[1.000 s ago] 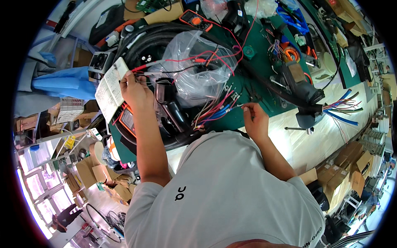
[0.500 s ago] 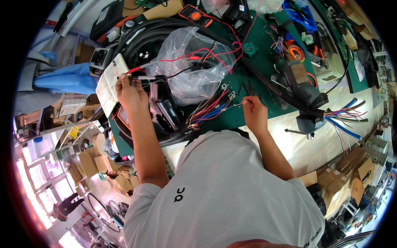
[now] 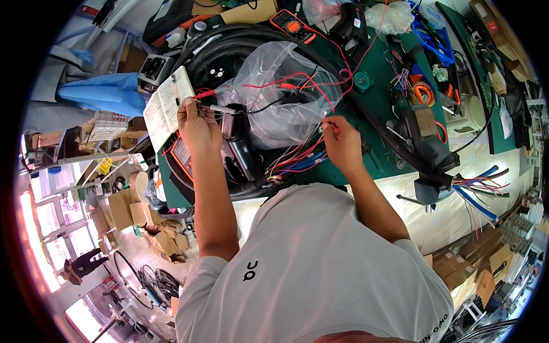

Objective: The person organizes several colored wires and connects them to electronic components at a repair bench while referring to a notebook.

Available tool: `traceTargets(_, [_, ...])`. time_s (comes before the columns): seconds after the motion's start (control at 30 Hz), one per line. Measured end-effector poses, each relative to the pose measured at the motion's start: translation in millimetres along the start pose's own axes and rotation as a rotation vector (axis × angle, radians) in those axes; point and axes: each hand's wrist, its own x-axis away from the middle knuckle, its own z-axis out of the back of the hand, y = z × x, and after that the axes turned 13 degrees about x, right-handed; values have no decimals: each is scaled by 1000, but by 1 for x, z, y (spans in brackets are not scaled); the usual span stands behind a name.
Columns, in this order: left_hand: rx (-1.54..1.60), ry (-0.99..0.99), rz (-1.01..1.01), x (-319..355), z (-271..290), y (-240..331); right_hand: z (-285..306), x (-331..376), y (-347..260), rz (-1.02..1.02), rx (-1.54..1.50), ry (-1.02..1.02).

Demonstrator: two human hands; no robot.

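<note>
Beside an open notebook [image 3: 162, 111] with handwriting, my left hand [image 3: 199, 128] is closed. Its fingertips pinch a red test probe [image 3: 206, 94] and a second, pale-looking probe [image 3: 222, 108]; thin wires show between the fingers. My right hand [image 3: 343, 142] is closed at the free ends of a fan of coloured wires [image 3: 297, 163]. Its fingertips meet a wire end there, though the exact grip is small and partly hidden. Red leads link the probe to an orange multimeter [image 3: 293, 26] at the far side. A black handle-shaped housing [image 3: 245, 154] lies between my hands.
A clear plastic bag [image 3: 269, 123] rests against a thick coiled black cable [image 3: 229, 50]. At the right, a clamp-like fixture [image 3: 423, 137] stands by a stripped cable end [image 3: 480, 186]. A blue bin [image 3: 432, 37] and an orange tape roll [image 3: 423, 92] lie farther back.
My right hand has moved left and slightly up to the wire ends. The left hand keeps its pinch by the notebook. The whole view has shifted a little.
</note>
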Motion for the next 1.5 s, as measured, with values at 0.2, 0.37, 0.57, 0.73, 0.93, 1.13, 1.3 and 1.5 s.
traceTargets(0.2, [10,-67,44,-3,13,3,-10,-7,10,-27,-22,88])
traceTargets(0.37, [50,-52,83,-12,19,5,-16,-34,50,-8,89,302])
traceTargets(0.57, [52,-125,120,-13,13,7,-9,-67,100,-231,97,152])
traceTargets(0.73, [27,-139,149,-11,12,10,-11,-78,120,-366,21,274])
traceTargets(0.93, [19,-162,169,-16,19,13,10,-71,144,-486,115,165])
traceTargets(1.13, [-2,-148,190,-18,24,13,-6,-38,119,-343,612,-198])
traceTargets(1.3, [26,-177,219,-9,14,12,-20,-39,122,-433,654,-188])
traceTargets(1.5, [59,-151,232,-3,19,11,-4,-41,116,-370,491,42])
